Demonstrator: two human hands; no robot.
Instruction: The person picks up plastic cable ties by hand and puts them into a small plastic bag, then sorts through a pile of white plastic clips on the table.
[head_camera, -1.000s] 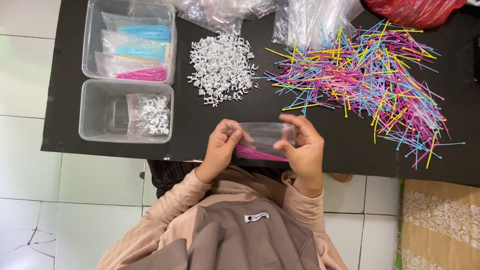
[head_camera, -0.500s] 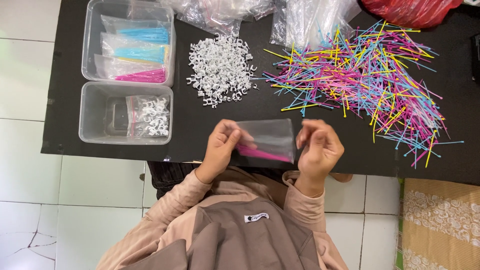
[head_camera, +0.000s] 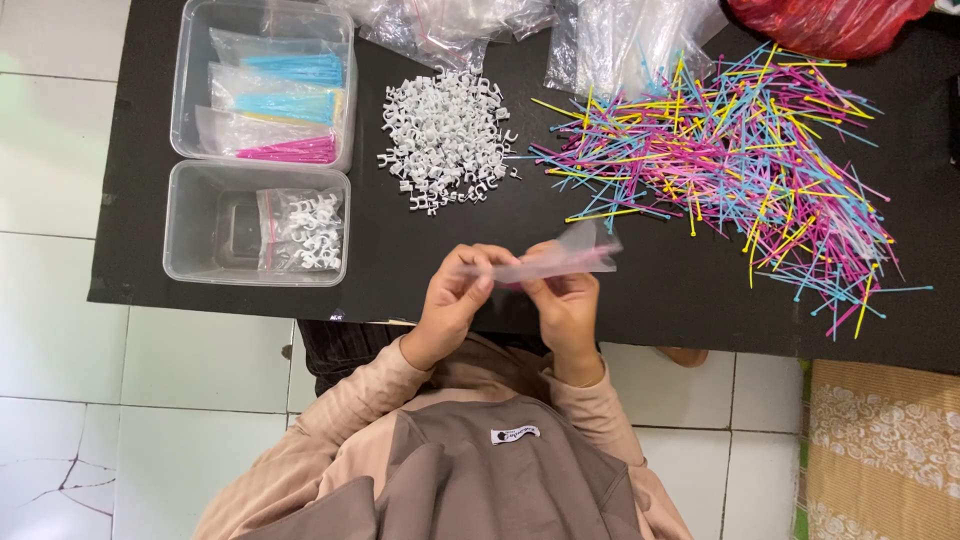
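Though clear, small bag (pink ties inside) looks flat, horiz.

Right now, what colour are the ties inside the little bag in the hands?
Pink ties, seen in the head view.

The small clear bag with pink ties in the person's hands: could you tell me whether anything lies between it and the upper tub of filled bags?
Nothing visible does. Both hands, left hand and right hand, hold the small clear bag above the table's near edge. The black tabletop toward the upper tub looks bare; the white clip pile lies right of that line.
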